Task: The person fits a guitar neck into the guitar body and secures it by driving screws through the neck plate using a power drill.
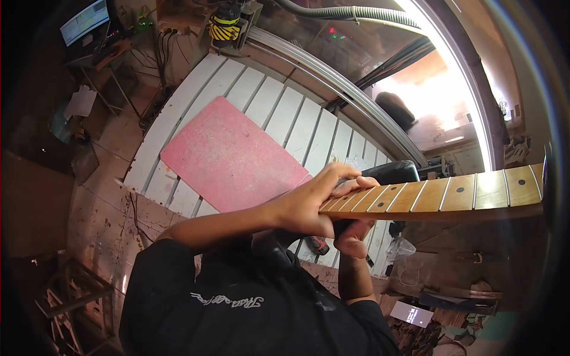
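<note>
An electric guitar with a pale wooden fretboard and dark dot inlays stands in front of my chest, its neck (451,194) running to the right edge of the view. Part of its black body (389,172) shows behind the hands. My left hand (309,204) is closed around the body end of the neck, thumb on the near side and fingers across the fretboard. Below the neck, my right hand (354,237) supports it from the underside; its palm side shows, and some of its fingers are hidden behind the neck.
A pink rectangular mat (231,154) lies on a white slatted table (261,98). Near my lap, a red and black tool (319,244) rests on the slats. A metal-framed machine with a hose (350,12) borders the far side. A lit screen (85,22) stands far left.
</note>
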### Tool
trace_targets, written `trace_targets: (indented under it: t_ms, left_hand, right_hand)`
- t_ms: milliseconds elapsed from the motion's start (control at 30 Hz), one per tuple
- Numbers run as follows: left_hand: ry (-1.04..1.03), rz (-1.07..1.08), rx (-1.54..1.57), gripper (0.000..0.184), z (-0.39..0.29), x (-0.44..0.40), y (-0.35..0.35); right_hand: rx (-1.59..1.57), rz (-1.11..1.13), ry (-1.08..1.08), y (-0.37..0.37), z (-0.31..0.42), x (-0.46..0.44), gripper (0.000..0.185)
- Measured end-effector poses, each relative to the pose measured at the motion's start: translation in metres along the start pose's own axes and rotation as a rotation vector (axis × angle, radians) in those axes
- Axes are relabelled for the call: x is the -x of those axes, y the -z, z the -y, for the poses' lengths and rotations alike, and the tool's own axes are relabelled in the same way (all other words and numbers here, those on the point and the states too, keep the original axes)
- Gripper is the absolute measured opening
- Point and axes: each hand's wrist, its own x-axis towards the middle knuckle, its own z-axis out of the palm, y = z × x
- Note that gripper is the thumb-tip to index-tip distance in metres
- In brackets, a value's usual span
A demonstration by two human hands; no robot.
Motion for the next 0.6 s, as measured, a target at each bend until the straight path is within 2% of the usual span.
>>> trace_targets:
  t_ms: [33, 100, 167, 233, 267, 367, 600]
  left_hand:
    - [0.0, 0.004, 0.0, 0.113, -0.006, 0.006, 0.0]
    - [0.128, -0.016, -0.183, 0.115, -0.019, 0.02, 0.0]
    - [0.17, -0.053, -0.297, 0.113, -0.027, 0.02, 0.003]
    - [0.503, 0.093, -0.402, 0.101, -0.047, 0.008, 0.012]
    - [0.433, 0.05, -0.532, 0.094, -0.046, 0.01, 0.012]
    - [0.458, 0.096, -0.581, 0.091, -0.046, 0.011, 0.016]
    - [0.378, 0.092, -0.585, 0.085, -0.035, 0.01, 0.016]
  right_hand:
    - [0.001, -0.003, 0.001, 0.002, -0.002, -0.001, 0.141]
    - [-0.094, 0.007, 0.08, 0.006, -0.009, -0.003, 0.136]
    - [-0.033, 0.0, 0.084, 0.005, -0.005, -0.007, 0.135]
    - [0.136, 0.044, -0.032, -0.002, 0.01, -0.015, 0.133]
    - [0.083, 0.076, 0.015, -0.002, 0.003, -0.015, 0.127]
    - [0.073, 0.089, 0.034, -0.003, 0.0, -0.016, 0.125]
    - [0.105, 0.042, 0.032, -0.003, 0.0, -0.015, 0.122]
